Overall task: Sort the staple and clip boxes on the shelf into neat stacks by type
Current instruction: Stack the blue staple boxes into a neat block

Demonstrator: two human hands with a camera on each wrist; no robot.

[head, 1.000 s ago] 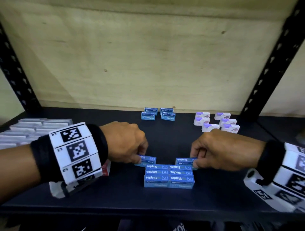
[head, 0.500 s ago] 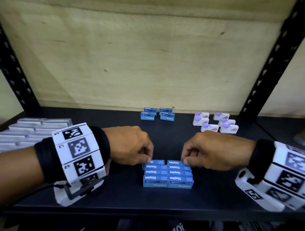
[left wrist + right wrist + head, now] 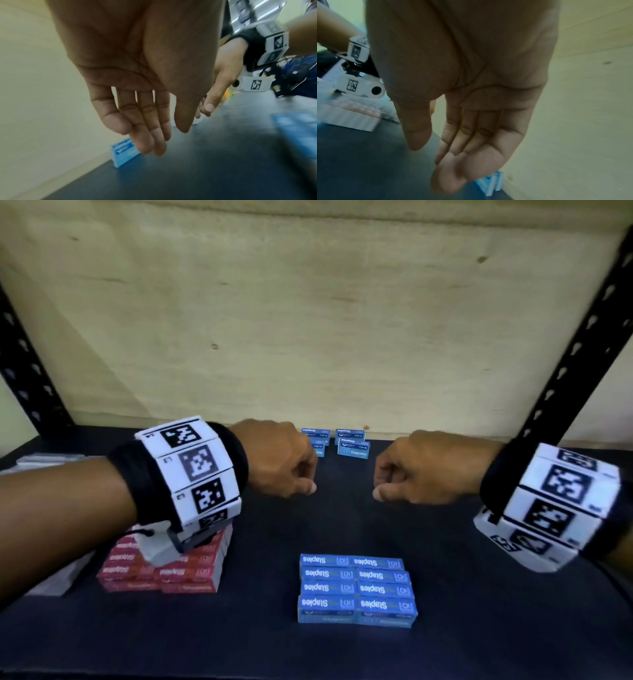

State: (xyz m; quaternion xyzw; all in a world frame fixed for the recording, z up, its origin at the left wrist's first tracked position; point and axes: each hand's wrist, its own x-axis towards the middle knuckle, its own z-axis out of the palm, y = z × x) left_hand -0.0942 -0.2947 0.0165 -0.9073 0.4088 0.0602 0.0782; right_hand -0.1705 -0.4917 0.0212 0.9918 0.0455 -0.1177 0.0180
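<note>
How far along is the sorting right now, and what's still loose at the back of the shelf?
Done: a tidy blue staple block at the front, a red stack beside it on the left. In hand: nothing; the left hand and right hand are both empty, fingers relaxed, above the shelf between the block and the back. Left: the loose blue boxes by the back wall.

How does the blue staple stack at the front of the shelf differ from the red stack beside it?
The blue stack stands in full view near the shelf's middle; the red stack sits further left, partly hidden under the left wrist. The blue stack's "Staples" print reads clearly; the red stack's is blurred. Both are tidy stacks of small boxes, side by side.
</note>
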